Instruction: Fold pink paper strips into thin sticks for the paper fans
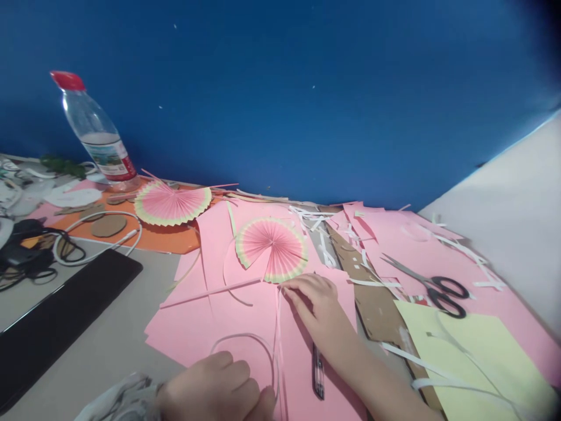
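A pleated paper fan [274, 248], pink with a pale yellow rim and one open gap, lies on stacked pink paper [175, 330]. Just below its edge, my right hand [318, 298] pinches the top of a narrow pink paper strip [279, 333] that runs down toward me. My left hand [219, 386] is curled closed at the bottom of the view, left of the strip; whatever its fingers hold is hidden. Another pink strip [210, 294] lies left of the fan. Under my right forearm rests a dark pen-like tool [318, 374].
Behind on the left are a second pleated fan [170, 204], orange paper [184, 237] and a tilted-looking plastic bottle [103, 137]. A black slab [70, 316] and cables [26, 257] lie left. Scissors [432, 285], white scraps and yellow paper [491, 351] are right. A blue wall [280, 105] stands behind.
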`<state>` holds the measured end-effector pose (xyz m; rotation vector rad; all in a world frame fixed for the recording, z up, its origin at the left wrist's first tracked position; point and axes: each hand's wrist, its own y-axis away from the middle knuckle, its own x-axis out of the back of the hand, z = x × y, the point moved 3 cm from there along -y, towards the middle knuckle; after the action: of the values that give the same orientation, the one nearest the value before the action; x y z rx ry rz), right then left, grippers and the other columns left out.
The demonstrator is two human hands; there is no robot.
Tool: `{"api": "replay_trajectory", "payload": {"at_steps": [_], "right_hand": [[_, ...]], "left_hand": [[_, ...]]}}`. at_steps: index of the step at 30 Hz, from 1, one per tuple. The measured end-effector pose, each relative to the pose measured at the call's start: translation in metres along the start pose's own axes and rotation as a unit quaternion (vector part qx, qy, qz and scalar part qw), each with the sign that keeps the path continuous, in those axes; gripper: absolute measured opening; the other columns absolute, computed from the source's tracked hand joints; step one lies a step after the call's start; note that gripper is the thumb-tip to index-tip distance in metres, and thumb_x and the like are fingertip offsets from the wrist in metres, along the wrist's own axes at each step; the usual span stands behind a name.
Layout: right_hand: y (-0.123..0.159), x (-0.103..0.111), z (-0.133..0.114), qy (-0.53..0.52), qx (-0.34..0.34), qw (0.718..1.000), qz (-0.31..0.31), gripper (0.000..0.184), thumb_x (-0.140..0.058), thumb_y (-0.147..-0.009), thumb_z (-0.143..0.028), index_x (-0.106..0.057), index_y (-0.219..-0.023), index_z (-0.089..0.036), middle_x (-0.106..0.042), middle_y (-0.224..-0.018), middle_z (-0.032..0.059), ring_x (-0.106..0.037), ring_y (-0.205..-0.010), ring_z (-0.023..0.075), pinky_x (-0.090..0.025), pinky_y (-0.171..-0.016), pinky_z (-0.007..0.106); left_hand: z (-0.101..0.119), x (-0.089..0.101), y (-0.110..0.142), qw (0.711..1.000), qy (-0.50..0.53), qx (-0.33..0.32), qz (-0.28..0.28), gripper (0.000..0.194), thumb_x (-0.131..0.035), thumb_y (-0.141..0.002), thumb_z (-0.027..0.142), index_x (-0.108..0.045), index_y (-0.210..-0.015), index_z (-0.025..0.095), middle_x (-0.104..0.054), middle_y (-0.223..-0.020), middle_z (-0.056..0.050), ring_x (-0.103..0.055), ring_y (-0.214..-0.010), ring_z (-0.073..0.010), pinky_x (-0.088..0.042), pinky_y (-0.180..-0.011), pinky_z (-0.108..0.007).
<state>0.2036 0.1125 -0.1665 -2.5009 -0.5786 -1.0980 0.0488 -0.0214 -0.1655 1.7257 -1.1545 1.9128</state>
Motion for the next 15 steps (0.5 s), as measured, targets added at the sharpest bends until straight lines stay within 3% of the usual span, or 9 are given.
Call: {"api": "replay_trajectory", "payload": {"at_steps": [7, 12, 15], "right_hand": [[0.0008, -0.0026, 0.0024, 0.008, 0.006, 1.000, -0.003, 0.017, -0.052, -0.093, -0.017, -0.068, -0.094, -0.022, -0.071, -0.096, 0.0032, -0.058, -0.096, 0.0227, -0.033, -0.091, 0.042], [0.0004, -0.0033, 0.0016, 0.016, 0.020, 1.000, -0.006, 0.019, -0.051, -0.093, -0.017, -0.068, -0.097, -0.022, -0.071, -0.098, 0.0031, -0.058, -0.098, 0.0226, -0.033, -0.092, 0.043], [0.0006, -0.0031, 0.0006, 0.020, 0.024, 0.999, -0.011, 0.021, -0.049, -0.094, -0.016, -0.068, -0.100, -0.023, -0.071, -0.100, 0.0032, -0.057, -0.098, 0.0223, -0.033, -0.092, 0.043]], "left_hand": [[0.0001, -0.0068, -0.0023, 0.999, 0.016, 0.042, 0.012, 0.008, -0.063, -0.083, 0.023, -0.064, -0.091, 0.021, -0.058, -0.057, 0.005, -0.050, -0.052, -0.0158, -0.038, -0.049, -0.034], [-0.0015, -0.0075, -0.0038, 0.998, 0.025, 0.052, 0.026, 0.018, -0.072, -0.076, 0.029, -0.064, -0.090, 0.022, -0.058, -0.057, 0.006, -0.051, -0.052, -0.0149, -0.039, -0.049, -0.033], [-0.0004, -0.0057, -0.0051, 0.997, 0.023, 0.066, 0.023, 0.011, -0.069, -0.080, 0.029, -0.061, -0.083, 0.021, -0.056, -0.055, 0.006, -0.050, -0.051, -0.0144, -0.037, -0.048, -0.033]]}}
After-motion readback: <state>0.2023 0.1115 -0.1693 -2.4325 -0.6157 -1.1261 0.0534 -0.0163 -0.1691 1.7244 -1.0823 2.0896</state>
